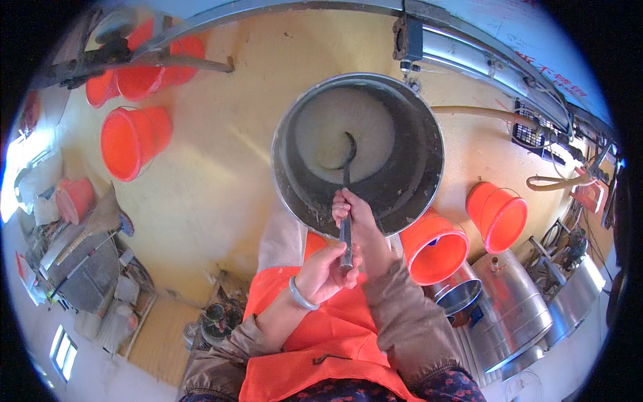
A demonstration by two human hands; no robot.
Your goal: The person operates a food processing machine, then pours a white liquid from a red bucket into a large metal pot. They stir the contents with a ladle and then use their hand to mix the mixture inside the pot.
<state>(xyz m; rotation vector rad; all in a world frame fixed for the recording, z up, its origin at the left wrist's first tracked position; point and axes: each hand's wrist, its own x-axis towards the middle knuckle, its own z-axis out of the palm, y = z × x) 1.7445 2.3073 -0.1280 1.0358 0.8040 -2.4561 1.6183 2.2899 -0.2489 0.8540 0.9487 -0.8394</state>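
In front of me stands a large round metal pot [408, 191] with a pale, cloudy liquid [365, 114] in it. A long-handled dark ladle [347, 173] reaches over the near rim, its curved head at the liquid's surface. My left hand [324, 273], with a bracelet at the wrist, is closed round the near end of the handle. Farther up the same handle, just over the near rim, my right hand [355, 213] is wrapped round it. Whatever part of the ladle's head lies under the liquid is hidden.
An orange bucket [439, 249] stands right of the pot's near side, with another bucket [497, 218] beyond it. Metal drums [512, 311] stand at the lower right. More orange buckets [134, 141] are at the left. A metal beam [281, 9] with a cylinder runs across the top.
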